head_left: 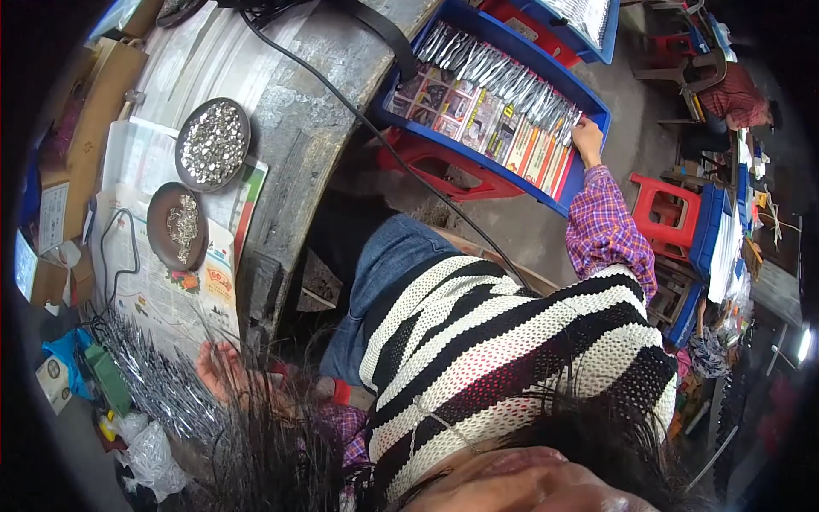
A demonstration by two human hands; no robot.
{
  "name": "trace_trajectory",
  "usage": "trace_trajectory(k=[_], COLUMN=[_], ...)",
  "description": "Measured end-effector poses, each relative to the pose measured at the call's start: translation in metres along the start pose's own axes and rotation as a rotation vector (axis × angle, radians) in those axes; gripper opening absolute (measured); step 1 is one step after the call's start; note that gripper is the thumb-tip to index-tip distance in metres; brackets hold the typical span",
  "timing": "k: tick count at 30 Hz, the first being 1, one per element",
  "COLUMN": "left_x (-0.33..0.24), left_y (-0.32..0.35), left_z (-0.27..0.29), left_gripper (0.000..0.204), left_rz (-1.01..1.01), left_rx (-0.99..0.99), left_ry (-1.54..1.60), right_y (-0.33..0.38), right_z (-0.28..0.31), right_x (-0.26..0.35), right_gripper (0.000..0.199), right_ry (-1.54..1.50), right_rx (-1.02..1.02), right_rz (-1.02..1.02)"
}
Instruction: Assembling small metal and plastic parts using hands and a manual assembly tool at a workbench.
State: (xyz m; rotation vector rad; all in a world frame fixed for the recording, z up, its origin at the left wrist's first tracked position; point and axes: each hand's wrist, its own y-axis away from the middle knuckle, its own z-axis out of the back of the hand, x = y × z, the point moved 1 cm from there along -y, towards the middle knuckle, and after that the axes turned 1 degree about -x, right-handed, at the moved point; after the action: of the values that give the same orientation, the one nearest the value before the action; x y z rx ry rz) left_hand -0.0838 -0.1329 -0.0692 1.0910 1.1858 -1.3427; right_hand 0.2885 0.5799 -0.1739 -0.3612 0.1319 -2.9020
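**Right hand at the blue tray**

The right hand [587, 136] rests on the shiny silver packets [499, 72] in the blue plastic tray [589, 98], far right; fingers hidden, grip unclear. Better lift one packet straight. The left hand [217, 369] lies open beside thin metal pins [153, 375], near left.

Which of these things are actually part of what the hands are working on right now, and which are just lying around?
In use:
right hand on the carded packets in the blue tray
left hand by the heap of metal pieces

Lying about:
two dishes of small metal parts
black cable
red stool
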Motion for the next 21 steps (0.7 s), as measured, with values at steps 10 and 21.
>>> trace_trajectory(k=[10, 21], left_x=[0.004, -0.011], left_y=[0.002, 0.008], left_z=[0.003, -0.021], left_gripper=[0.033, 0.026], left_rz=[-0.047, -0.103], left_rx=[0.144, -0.004], left_ry=[0.118, 0.147], right_y=[-0.008, 0.026], right_z=[-0.009, 0.009], right_x=[0.001, 0.026], right_gripper=[0.03, 0.052], right_ry=[-0.041, -0.32], right_rx=[0.119, 0.262], right_rz=[-0.05, 0.003])
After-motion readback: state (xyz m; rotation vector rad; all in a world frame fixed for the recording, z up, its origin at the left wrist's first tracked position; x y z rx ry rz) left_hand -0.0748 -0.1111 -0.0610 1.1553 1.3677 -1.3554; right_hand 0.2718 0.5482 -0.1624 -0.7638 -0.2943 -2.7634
